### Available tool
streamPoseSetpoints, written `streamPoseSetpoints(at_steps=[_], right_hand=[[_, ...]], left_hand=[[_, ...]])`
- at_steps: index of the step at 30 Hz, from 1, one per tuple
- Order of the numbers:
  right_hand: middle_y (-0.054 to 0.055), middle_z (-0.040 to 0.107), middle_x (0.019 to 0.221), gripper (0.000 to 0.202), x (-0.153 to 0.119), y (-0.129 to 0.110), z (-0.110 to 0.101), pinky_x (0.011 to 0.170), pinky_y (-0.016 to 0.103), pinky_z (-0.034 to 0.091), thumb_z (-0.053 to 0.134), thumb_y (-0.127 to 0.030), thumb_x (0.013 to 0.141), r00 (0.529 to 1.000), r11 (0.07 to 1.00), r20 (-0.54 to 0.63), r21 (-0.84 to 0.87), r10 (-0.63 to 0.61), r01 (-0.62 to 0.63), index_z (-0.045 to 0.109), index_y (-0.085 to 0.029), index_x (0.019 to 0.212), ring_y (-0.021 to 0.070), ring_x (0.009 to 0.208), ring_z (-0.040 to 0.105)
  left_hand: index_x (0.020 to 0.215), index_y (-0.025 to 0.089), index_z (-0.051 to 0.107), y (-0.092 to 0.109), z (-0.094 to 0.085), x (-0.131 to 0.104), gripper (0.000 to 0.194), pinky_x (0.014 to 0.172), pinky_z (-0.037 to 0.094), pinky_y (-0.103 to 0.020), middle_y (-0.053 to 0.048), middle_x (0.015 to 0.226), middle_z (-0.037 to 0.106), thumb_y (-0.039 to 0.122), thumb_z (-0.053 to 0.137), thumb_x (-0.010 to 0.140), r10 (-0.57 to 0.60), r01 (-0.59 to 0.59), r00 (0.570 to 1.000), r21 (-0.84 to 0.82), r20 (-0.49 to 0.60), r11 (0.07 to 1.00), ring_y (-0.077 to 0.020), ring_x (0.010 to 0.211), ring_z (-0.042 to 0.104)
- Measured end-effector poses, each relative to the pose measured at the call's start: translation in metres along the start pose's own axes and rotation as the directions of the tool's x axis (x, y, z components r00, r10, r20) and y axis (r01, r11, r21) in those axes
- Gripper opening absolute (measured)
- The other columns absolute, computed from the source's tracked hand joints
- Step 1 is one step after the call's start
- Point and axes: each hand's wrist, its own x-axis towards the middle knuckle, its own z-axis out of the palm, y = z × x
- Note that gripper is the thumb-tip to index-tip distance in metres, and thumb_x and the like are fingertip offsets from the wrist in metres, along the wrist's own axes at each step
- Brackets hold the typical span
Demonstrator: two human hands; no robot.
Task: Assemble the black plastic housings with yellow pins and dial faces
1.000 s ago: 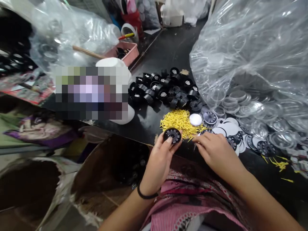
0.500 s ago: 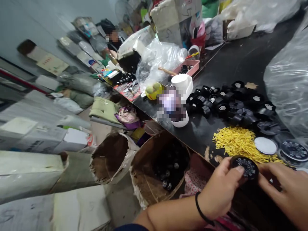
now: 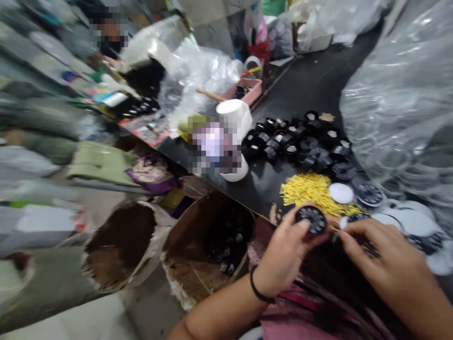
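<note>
The left hand (image 3: 288, 243) holds a round black dial (image 3: 311, 220) with pale markings.

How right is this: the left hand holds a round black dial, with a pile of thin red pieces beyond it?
Not quite: the pile of thin pieces is yellow, not red, as the head view shows. The left hand does hold a round black dial.

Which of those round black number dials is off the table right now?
The dial held in the left hand. The other dials lie on the table, to the right of the yellow pile.
</note>
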Motion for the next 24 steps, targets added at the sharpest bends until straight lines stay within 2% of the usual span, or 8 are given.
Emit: streamPoseSetpoints(at_steps=[3, 6, 10, 17, 24], right_hand=[[0.002, 0.064, 0.08, 0.015, 0.007, -0.018, -0.001, 0.071, 0.031, 0.04, 0.049, -0.03, 0.097, 0.999, 1.0, 0.046, 0.004, -0.005, 0.005, 0.058, -0.023, 0.086, 0.0168, 0.076, 0.058], [0.002, 0.062, 0.08, 0.016, 0.01, -0.021, -0.002, 0.071, 0.031, 0.039, 0.047, -0.025, 0.097, 0.996, 0.999, 0.087, -0.051, 0.018, -0.013, 0.058, -0.021, 0.086, 0.0162, 0.076, 0.057], [0.003, 0.062, 0.082, 0.014, 0.007, -0.019, -0.005, 0.072, 0.031, 0.038, 0.046, -0.024, 0.097, 0.995, 0.996, 0.096, -0.088, 0.026, -0.018, 0.057, -0.021, 0.089, 0.0171, 0.079, 0.057], [0.001, 0.061, 0.08, 0.014, 0.005, -0.022, -0.01, 0.07, 0.031, 0.038, 0.047, -0.023, 0.096, 0.993, 0.997, 0.109, -0.065, 0.051, -0.044, 0.056, -0.022, 0.085, 0.0171, 0.076, 0.056], [0.0, 0.061, 0.074, 0.022, 0.0, -0.026, -0.008, 0.068, 0.03, 0.037, 0.046, -0.024, 0.096, 0.984, 0.993, 0.13, -0.025, 0.118, -0.116, 0.054, -0.022, 0.076, 0.0154, 0.07, 0.055]], left_hand=[[0.124, 0.024, 0.059, -0.008, -0.001, 0.006, 0.039, 0.104, 0.045, -0.038, -0.006, 0.12, 0.069, 0.029, 0.066, 0.085, 0.053, -0.046, 0.998, 0.159, -0.038, 0.986, -0.022, 0.115, 0.062], [0.12, 0.026, 0.063, -0.018, 0.002, 0.01, 0.034, 0.106, 0.042, -0.036, -0.003, 0.121, 0.068, 0.029, 0.064, 0.086, 0.054, -0.055, 0.998, 0.296, 0.01, 0.954, -0.0209, 0.117, 0.06], [0.118, 0.025, 0.062, -0.021, 0.004, 0.008, 0.029, 0.106, 0.042, -0.034, -0.003, 0.123, 0.067, 0.028, 0.06, 0.089, 0.128, -0.155, 0.988, 0.473, 0.089, 0.867, -0.0206, 0.118, 0.059], [0.12, 0.023, 0.057, -0.015, 0.001, 0.002, 0.029, 0.104, 0.042, -0.032, -0.004, 0.122, 0.066, 0.028, 0.057, 0.091, 0.163, -0.235, 0.971, 0.585, 0.173, 0.776, -0.0195, 0.117, 0.059], [0.115, 0.025, 0.061, -0.014, 0.0, 0.0, 0.026, 0.099, 0.046, -0.031, -0.002, 0.116, 0.07, 0.023, 0.057, 0.09, 0.198, -0.275, 0.961, 0.668, 0.191, 0.692, -0.0197, 0.109, 0.063]])
